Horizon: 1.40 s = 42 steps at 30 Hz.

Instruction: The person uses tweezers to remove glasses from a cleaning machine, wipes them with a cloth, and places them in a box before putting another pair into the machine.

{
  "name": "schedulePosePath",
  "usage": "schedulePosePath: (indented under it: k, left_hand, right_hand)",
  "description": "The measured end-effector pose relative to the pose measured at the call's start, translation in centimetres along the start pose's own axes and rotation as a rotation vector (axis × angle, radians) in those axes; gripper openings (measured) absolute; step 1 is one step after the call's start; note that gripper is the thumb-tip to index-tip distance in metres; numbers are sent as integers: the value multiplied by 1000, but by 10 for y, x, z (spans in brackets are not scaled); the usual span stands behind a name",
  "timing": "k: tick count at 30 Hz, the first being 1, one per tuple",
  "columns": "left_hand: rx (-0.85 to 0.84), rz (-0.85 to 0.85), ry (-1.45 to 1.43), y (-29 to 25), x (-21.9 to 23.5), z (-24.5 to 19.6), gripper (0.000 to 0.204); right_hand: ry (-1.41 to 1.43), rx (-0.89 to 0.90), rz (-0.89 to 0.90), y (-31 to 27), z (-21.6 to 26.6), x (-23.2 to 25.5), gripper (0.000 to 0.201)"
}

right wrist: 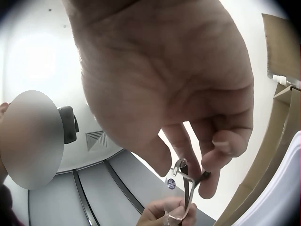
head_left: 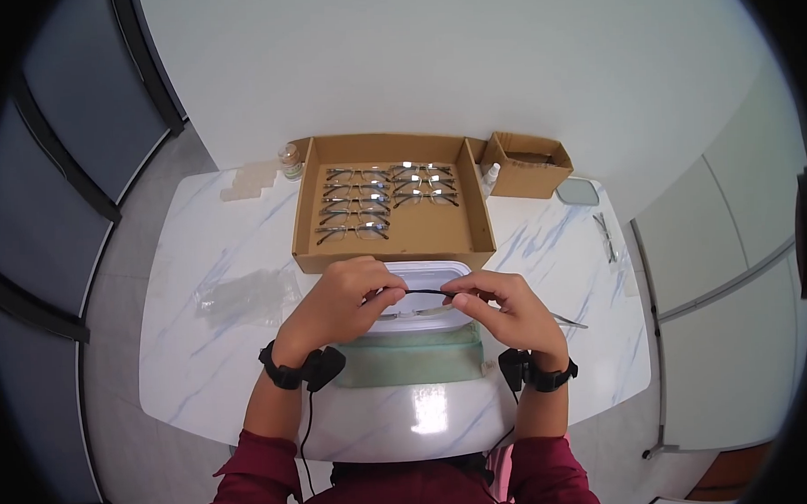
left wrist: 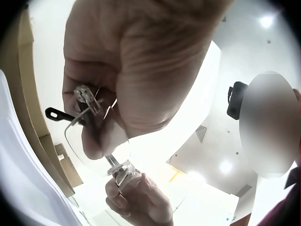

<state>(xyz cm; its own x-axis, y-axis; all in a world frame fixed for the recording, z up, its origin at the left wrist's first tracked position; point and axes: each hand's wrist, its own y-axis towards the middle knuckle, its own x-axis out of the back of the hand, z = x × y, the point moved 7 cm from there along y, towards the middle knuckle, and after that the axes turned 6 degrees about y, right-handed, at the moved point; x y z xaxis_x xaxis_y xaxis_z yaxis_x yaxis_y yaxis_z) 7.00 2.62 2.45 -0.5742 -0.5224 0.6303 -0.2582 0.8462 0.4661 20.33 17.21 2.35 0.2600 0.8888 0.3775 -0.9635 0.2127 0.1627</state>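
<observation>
Both hands hold one pair of thin-rimmed glasses (head_left: 429,292) over a white tub (head_left: 462,269) near the table's front. The left hand (head_left: 347,298) pinches one end between thumb and fingers; the right hand (head_left: 512,310) pinches the other. In the left wrist view, the left hand (left wrist: 136,61) grips by a clear hinge piece (left wrist: 84,95), a dark temple tip (left wrist: 56,114) sticking out beside it. The right wrist view shows the right hand (right wrist: 164,80) at the frame, where a lens bears a round dark sticker (right wrist: 171,183). The fingers hide part of the glasses.
Behind the tub, a cardboard tray (head_left: 439,237) holds several glasses in two columns. A green cloth (head_left: 407,366) lies in front. Around them are a plastic bag (head_left: 245,299), a small box (head_left: 543,178), a white bottle (head_left: 491,176), a jar (head_left: 290,162) and a metal tool (head_left: 571,322).
</observation>
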Motion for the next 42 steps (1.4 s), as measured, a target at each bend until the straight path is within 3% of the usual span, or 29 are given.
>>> schedulePosePath:
  k: [2,4,7,9,15,20,22,25,30,32,35,37,38,42]
  left_hand:
    - [4,-6,-23,1,1,-1,8]
    - [186,142,-180,0,-4,6,12]
    - [179,242,-248,-3,-10,10,14]
    - [241,271,-373,-6,-14,13,15]
    - [345,403,-598,-11,-25,20,16]
    - [357,432,-616,-11,-33,29,17]
    - [339,370,-668,-11,-32,32,21]
    - [363,402,-661,-12,-32,35,21]
    - [384,469,-675,-15,-38,42,19]
    - [393,507,-624,-14,-37,41,18]
    - [450,481,-492,-11,-29,43,21]
    - [457,263,-844,-11,-21,46,24]
    - [412,226,-861,-12,-18,43,28]
    - [396,136,-671,-9,-8,18,27]
  right_hand:
    - [26,60,-1,2,-1,1,23]
    - [49,121,-1,2,3,0,23]
    - [221,32,-16,2,1,-1,22]
    - [275,-146,49,0,-3,-1,22]
    - [367,-138,1,2,-11,3,21]
    - [346,-144,2,2,-13,4,23]
    - [327,-130,14,1,-12,3,24]
    - [371,-1,14,-1,-3,2,29]
    - [39,56,116,-3,4,3,32]
    - [59,36,107,-4,3,6,31]
    - [112,42,78,-7,0,9,30]
    - [133,54,45,-8,0,15,31]
    - [153,72,19,-8,2,17,31]
    - [170,98,22,-8,7,16,31]
